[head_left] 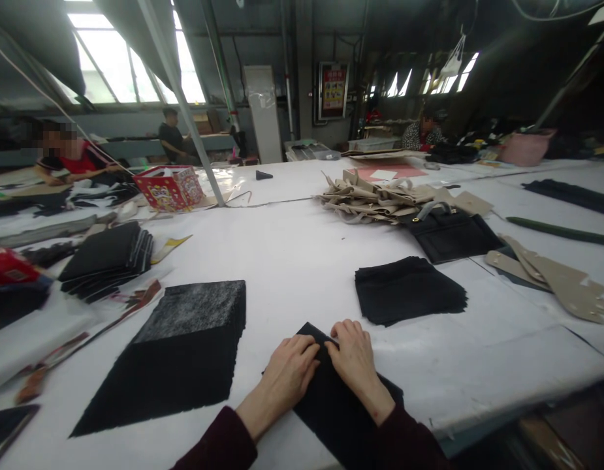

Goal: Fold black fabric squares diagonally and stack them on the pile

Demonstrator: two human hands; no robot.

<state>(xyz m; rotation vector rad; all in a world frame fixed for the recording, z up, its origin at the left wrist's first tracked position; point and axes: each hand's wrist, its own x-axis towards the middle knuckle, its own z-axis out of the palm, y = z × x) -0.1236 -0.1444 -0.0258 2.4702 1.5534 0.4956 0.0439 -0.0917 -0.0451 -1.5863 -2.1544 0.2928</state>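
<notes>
A black fabric piece (326, 398) lies on the white table in front of me, its far corner pointing away. My left hand (292, 365) has its fingers curled down onto the fabric's left edge near that corner. On the other side, my right hand (353, 356) pinches the upper edge, thumb toward the left hand. The fingertips of both hands are partly hidden. Left of me lies a stack of black fabric pieces (174, 372) with a grey speckled band (191, 310) along its far end. A smaller black stack (409, 290) rests beyond my right hand.
Beige cut pieces (367, 199) are heaped at the far side, beside a black bag (453, 235). Beige straps (551, 274) lie on the right. Dark stacked pieces (108, 254), a red box (169, 188) and a phone (8, 431) are on the left. Several people sit farther off.
</notes>
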